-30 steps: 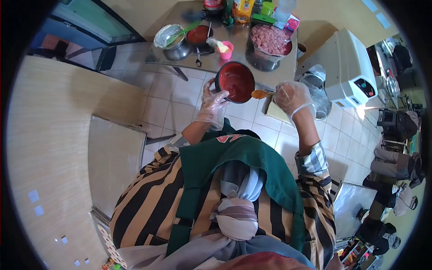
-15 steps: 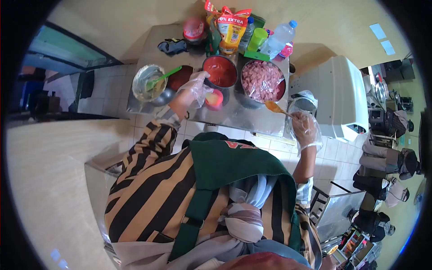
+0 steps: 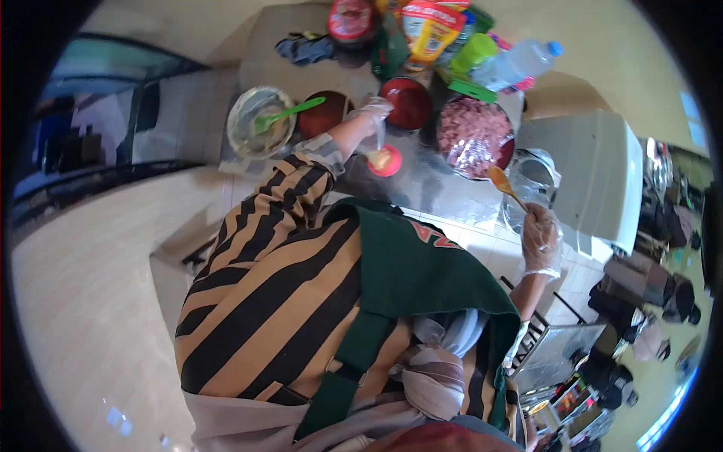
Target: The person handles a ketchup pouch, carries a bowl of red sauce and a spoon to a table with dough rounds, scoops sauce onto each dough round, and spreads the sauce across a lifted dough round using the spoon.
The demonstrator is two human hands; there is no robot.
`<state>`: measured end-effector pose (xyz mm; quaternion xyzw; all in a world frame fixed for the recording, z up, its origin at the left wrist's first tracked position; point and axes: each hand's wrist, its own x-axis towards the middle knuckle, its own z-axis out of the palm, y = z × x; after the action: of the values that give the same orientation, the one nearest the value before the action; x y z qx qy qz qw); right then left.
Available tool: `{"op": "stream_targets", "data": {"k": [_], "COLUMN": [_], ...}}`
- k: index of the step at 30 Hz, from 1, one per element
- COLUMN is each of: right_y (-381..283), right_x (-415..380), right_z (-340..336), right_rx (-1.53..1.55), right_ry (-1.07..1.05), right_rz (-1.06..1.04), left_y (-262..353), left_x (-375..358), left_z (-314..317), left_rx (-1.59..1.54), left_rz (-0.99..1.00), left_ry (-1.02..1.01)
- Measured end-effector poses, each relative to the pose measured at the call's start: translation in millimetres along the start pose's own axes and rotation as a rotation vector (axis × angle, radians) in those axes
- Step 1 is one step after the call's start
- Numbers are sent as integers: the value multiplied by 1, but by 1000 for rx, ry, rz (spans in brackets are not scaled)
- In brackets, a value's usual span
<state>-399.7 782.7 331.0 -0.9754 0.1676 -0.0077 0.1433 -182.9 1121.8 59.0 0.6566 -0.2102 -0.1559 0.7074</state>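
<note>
My left hand [image 3: 370,113], in a clear plastic glove, has its fingers closed on the left rim of a bowl of red sauce [image 3: 407,104]. Also gloved in clear plastic, my right hand [image 3: 541,232] grips the handle of an orange-brown spoon [image 3: 499,181]. The spoon's head points up and left, near the lower right edge of a large bowl of chopped pink meat [image 3: 473,135]. A small pink cup with pale contents [image 3: 384,161] is just below my left hand. Left of that hand is another reddish-brown bowl [image 3: 324,120], partly covered by my wrist.
A batter-smeared bowl [image 3: 239,124] with a green spatula [image 3: 301,107] sits at the steel table's left end. Along the back are a red-lidded jar [image 3: 351,21], a refill pouch [image 3: 429,34] and a plastic bottle [image 3: 520,64]. A white appliance [image 3: 591,173] stands at right; people are farther off.
The view has shifted, so the table's things appear farther right. My left hand stays at the sauce bowl's rim. My right hand still holds the spoon, now pointing more steeply upward.
</note>
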Motion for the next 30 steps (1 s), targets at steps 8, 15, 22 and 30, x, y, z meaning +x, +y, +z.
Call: {"op": "stream_targets", "data": {"k": [8,15,22,30], "right_y": [-49,-101,-139,-149], "right_x": [30,56,47,81], "right_z": [9,22,26,116], "right_rx": [203,147,156,-246], "right_ry": [-45,-90,-77,-58], "right_rz": [-121,-319,-436,-572], "left_y": [86,15,1,-6], "left_x": [-103,-155,-126,-122], "left_z": [37,-14,-55,-51], "left_rx": [-424,-845,-1089,-964], "left_rz": [-149,-428,-479,-506], "left_ry": [876,961,888,879]}}
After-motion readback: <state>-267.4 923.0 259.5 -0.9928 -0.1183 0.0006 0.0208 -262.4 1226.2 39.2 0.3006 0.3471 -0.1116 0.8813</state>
